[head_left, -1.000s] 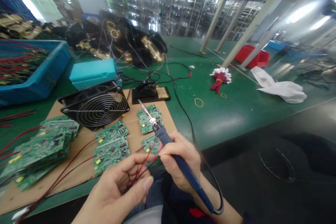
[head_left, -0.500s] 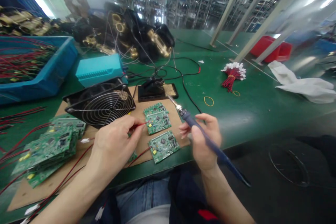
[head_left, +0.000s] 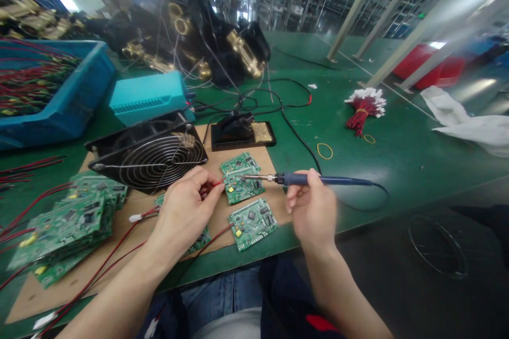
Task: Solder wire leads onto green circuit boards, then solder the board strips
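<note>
My left hand is closed in a pinch on a red wire at the left edge of a green circuit board. My right hand grips a blue soldering iron, held nearly level. Its metal tip points left, over the upper part of that board; whether it touches cannot be made out. A second circuit board, with a wire at its left side, lies nearer to me. Another board is partly hidden beneath my left hand.
Left of my arm lies a stack of circuit boards on cardboard. Behind are a black fan, the iron's stand, a teal box and a blue bin. A bundle of wires lies to the right.
My right hand has swung the soldering iron from a slant to nearly level, bringing its tip left and down over the board. My left hand keeps its pinch. The view has shifted slightly.
</note>
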Demonstrator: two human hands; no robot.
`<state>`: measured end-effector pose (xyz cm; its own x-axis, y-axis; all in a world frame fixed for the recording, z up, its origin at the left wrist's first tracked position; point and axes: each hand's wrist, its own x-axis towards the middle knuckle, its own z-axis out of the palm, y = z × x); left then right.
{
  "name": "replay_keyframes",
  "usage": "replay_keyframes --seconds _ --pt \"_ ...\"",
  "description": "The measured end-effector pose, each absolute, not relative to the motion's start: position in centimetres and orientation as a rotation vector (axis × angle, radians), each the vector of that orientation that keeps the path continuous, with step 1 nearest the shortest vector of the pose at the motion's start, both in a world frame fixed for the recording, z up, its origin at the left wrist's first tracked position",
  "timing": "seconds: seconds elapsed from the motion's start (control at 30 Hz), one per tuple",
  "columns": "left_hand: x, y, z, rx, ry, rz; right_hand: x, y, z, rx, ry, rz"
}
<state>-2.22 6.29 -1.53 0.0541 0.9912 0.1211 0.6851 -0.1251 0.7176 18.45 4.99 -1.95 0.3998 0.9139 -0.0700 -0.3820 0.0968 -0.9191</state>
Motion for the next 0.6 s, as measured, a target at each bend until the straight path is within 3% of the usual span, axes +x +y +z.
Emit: replay_keyframes --seconds 0.6 --pt "-2.14 6.71 -1.76 1.799 1.515 0.91 18.13 4.58 -2.47 -1.092 -0.734 1.061"
